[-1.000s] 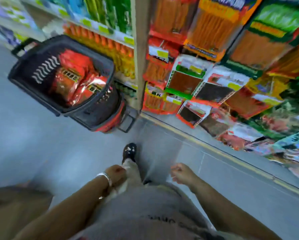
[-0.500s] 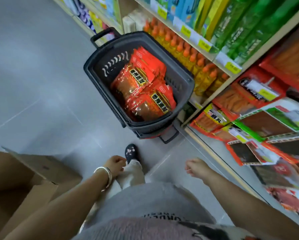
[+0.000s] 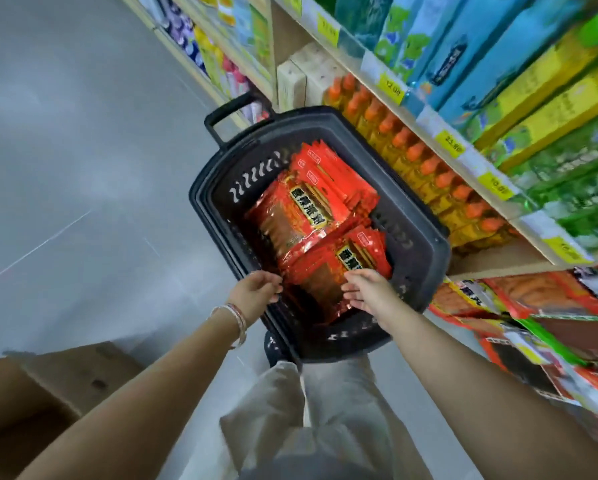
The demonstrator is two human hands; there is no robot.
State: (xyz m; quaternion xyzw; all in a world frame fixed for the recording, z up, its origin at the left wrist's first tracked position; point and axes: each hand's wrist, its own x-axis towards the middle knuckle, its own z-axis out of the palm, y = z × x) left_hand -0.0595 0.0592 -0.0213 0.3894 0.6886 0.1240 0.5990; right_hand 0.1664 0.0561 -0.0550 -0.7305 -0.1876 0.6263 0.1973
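Head view: left hand, right hand now at basket packets

Packets lie in the basket, shelves to its right, box lower left

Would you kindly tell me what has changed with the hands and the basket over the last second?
Both hands came up from beside the legs and reached forward to the basket: the left hand is at its near left rim, the right hand over the near red packets. Neither holds anything yet. The packets lie in the basket as before.
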